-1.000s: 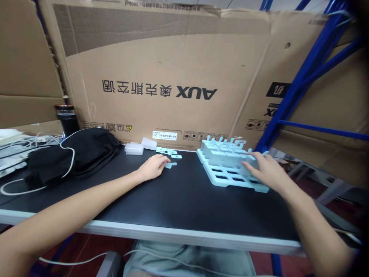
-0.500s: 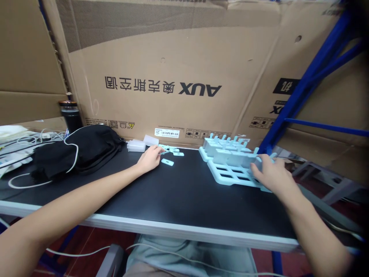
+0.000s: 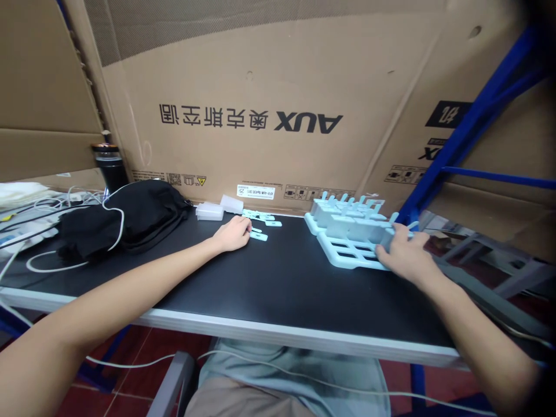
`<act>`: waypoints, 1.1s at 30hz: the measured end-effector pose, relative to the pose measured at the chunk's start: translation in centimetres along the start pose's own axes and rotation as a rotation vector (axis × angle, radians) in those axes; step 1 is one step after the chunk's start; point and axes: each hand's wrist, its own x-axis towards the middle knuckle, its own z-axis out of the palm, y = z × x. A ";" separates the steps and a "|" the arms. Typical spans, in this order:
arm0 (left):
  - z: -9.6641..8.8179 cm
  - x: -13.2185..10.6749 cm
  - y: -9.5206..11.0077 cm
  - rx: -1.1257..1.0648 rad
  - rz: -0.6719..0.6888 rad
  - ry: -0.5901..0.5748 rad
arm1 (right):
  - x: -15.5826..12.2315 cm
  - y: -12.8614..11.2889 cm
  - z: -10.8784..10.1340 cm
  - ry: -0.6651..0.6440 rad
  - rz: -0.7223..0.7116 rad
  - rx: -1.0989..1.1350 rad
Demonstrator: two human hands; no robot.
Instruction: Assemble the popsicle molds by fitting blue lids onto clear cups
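My left hand (image 3: 233,234) rests on the black table (image 3: 269,284) with its fingers curled, pinching a small pale blue flat piece (image 3: 256,230). Several more such pieces (image 3: 264,219) lie just beyond it. My right hand (image 3: 406,255) lies on the right end of a pale blue grid tray (image 3: 351,255), fingers wrapped on a grey block (image 3: 384,234) standing in it. Several grey blocks (image 3: 343,217) with blue tabs stand in the tray's far rows.
A black bag (image 3: 125,223) with a white cable lies at the left, a dark bottle (image 3: 110,168) behind it. Two clear plastic boxes (image 3: 211,211) sit near the large cardboard carton (image 3: 269,116). Blue shelf posts (image 3: 456,145) stand at the right.
My left hand has moved a little back toward the loose pieces and holds one. My right hand has slid to the tray's right end. The camera has tilted down slightly.
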 end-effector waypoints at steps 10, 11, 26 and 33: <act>-0.1 0.1 0.3 0.185 -0.022 -0.037 | -0.4 -0.7 0.0 -0.058 0.069 0.192; -0.1 0.1 0.2 0.199 -0.015 -0.026 | -0.4 -0.7 0.2 -0.047 0.062 0.206; -0.9 -0.3 1.1 0.164 0.087 0.000 | -0.7 -11.3 -3.3 0.550 -0.781 0.550; -0.4 0.0 0.2 0.196 0.029 0.057 | 2.0 -20.3 1.9 -0.014 -0.902 0.352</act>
